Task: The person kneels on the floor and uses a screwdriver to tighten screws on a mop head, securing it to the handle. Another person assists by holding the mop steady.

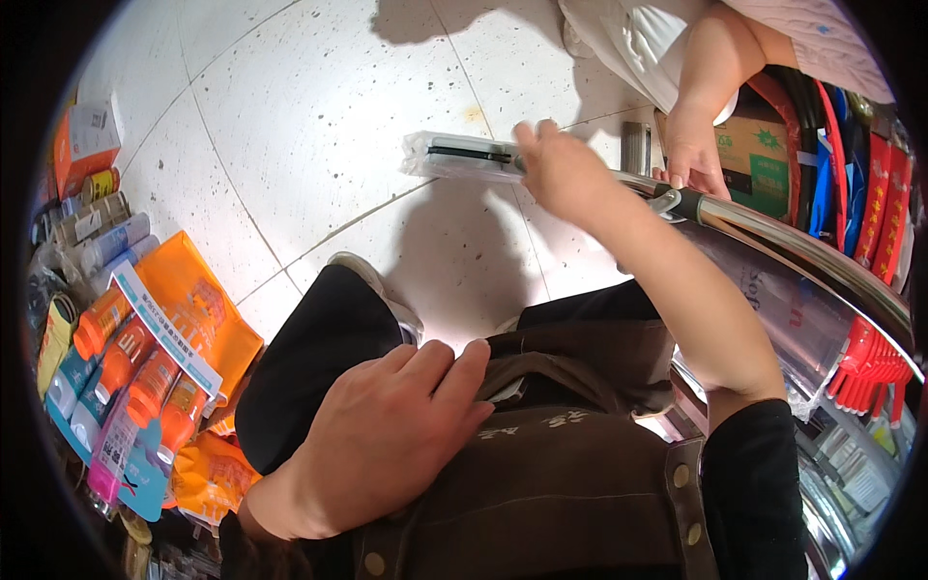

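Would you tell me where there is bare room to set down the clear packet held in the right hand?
The pale tiled floor lies bare between the orange bottles on the left and the metal rail. The right side is crowded with red packs, a cardboard box and another person's hand.

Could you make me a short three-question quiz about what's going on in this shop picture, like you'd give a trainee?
1. True or false: the right hand holds a flat pack wrapped in clear plastic out over the tiled floor.
2. Where does the left hand rest?
A. on the brown garment at the person's front
B. on the metal rail
C. on the orange bottles
3. Fill in: the orange bottles stand to the person's ____ side.

Key
1. true
2. A
3. left
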